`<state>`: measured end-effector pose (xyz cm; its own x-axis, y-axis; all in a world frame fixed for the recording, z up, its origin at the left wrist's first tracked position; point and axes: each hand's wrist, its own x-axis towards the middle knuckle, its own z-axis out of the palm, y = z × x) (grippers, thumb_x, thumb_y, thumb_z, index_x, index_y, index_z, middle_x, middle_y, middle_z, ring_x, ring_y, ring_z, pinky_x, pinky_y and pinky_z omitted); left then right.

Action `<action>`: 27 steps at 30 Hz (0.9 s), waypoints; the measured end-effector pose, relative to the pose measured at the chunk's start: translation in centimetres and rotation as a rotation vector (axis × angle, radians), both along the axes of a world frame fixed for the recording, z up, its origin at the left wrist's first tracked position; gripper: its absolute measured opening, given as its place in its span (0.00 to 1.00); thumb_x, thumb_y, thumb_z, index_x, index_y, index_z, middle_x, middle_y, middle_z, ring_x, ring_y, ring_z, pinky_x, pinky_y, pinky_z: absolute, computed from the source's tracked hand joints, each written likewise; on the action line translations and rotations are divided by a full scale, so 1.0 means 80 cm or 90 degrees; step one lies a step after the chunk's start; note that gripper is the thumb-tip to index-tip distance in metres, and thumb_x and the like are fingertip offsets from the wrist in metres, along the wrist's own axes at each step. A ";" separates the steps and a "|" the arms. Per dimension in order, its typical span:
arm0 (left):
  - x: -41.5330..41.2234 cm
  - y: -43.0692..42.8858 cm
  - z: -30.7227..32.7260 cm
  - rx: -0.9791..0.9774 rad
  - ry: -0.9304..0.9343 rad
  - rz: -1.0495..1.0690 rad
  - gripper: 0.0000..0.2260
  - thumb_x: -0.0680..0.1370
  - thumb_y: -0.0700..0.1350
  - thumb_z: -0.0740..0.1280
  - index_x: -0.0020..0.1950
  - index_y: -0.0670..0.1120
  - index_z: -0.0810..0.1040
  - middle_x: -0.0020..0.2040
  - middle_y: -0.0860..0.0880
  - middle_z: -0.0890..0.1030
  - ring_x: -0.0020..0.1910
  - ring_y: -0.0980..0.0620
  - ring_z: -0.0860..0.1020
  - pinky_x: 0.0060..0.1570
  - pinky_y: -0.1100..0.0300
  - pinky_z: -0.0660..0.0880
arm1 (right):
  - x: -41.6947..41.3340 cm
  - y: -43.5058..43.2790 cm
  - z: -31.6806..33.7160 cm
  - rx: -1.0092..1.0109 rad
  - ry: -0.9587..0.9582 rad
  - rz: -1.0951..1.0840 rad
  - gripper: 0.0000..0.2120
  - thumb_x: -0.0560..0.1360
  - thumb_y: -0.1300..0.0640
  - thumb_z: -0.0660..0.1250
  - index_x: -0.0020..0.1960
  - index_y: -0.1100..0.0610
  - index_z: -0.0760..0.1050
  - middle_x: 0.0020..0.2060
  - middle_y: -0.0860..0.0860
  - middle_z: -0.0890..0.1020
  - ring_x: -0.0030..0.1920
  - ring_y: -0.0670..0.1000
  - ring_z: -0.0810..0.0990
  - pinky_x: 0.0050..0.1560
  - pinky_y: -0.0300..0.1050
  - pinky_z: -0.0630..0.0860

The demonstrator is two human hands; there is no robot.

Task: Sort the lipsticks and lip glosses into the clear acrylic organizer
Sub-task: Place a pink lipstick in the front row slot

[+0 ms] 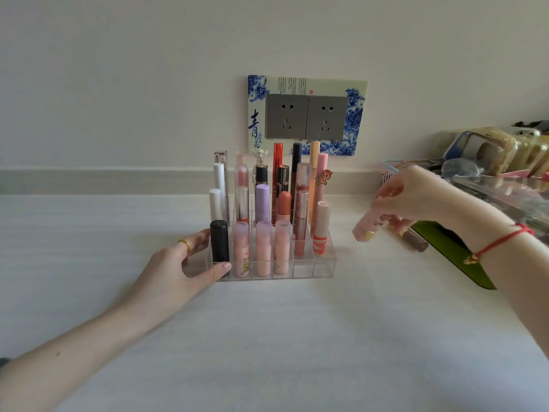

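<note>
The clear acrylic organizer (315, 267) stands on the white table, packed with several upright lipsticks and glosses; its two front-right slots hold nothing. My left hand (181, 269) grips the organizer's left end, thumb on the front beside a black lipstick (219, 240). To the right, my right hand (416, 197) holds a pale pink lipstick tube (367, 228), tilted, above the table. A brown-ended lip gloss (414, 240) lies on the table under that hand.
A green flat pad (454, 257) lies at the right. A clear plastic bag (511, 194) and a cluttered pink basket (389, 173) sit at the far right. A double wall socket (306, 115) is behind the organizer.
</note>
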<state>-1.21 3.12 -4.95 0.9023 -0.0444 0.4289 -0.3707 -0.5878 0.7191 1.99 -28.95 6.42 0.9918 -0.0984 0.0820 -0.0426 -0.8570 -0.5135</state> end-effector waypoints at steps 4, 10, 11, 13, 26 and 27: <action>0.000 0.000 0.000 0.002 -0.008 0.012 0.26 0.68 0.51 0.72 0.64 0.53 0.72 0.58 0.62 0.76 0.59 0.68 0.71 0.55 0.72 0.66 | -0.028 0.015 0.030 0.029 -0.073 0.053 0.06 0.71 0.57 0.69 0.46 0.57 0.78 0.35 0.54 0.82 0.24 0.47 0.81 0.30 0.41 0.80; -0.001 -0.001 0.001 0.006 -0.003 -0.005 0.27 0.67 0.54 0.71 0.65 0.54 0.71 0.57 0.66 0.75 0.55 0.76 0.69 0.54 0.74 0.66 | -0.050 0.044 0.040 0.051 -0.173 0.138 0.07 0.69 0.49 0.69 0.37 0.52 0.78 0.23 0.48 0.81 0.21 0.45 0.79 0.22 0.34 0.76; -0.001 -0.002 0.002 0.004 0.000 -0.007 0.28 0.65 0.56 0.70 0.65 0.53 0.71 0.58 0.65 0.75 0.55 0.75 0.69 0.54 0.74 0.66 | -0.049 0.051 0.035 0.051 -0.185 0.152 0.08 0.69 0.48 0.69 0.36 0.51 0.78 0.23 0.47 0.81 0.21 0.45 0.79 0.21 0.33 0.74; -0.002 -0.003 0.003 0.001 0.002 -0.007 0.33 0.62 0.60 0.68 0.65 0.52 0.71 0.59 0.62 0.75 0.58 0.70 0.70 0.57 0.68 0.66 | -0.046 0.066 0.021 0.050 -0.206 0.173 0.10 0.69 0.47 0.68 0.36 0.53 0.78 0.22 0.47 0.80 0.20 0.44 0.78 0.18 0.33 0.71; -0.001 -0.003 0.003 -0.002 -0.003 -0.017 0.36 0.60 0.63 0.67 0.66 0.52 0.71 0.60 0.61 0.76 0.59 0.68 0.71 0.56 0.72 0.66 | -0.040 0.092 -0.012 -0.021 -0.263 0.229 0.18 0.65 0.42 0.69 0.38 0.58 0.78 0.30 0.48 0.79 0.24 0.44 0.75 0.25 0.29 0.72; -0.001 -0.003 0.004 -0.002 -0.004 -0.017 0.36 0.60 0.63 0.66 0.66 0.52 0.71 0.60 0.61 0.76 0.59 0.69 0.71 0.55 0.74 0.65 | -0.040 0.092 -0.013 -0.024 -0.261 0.236 0.20 0.63 0.40 0.68 0.38 0.58 0.79 0.31 0.49 0.79 0.25 0.43 0.74 0.28 0.30 0.73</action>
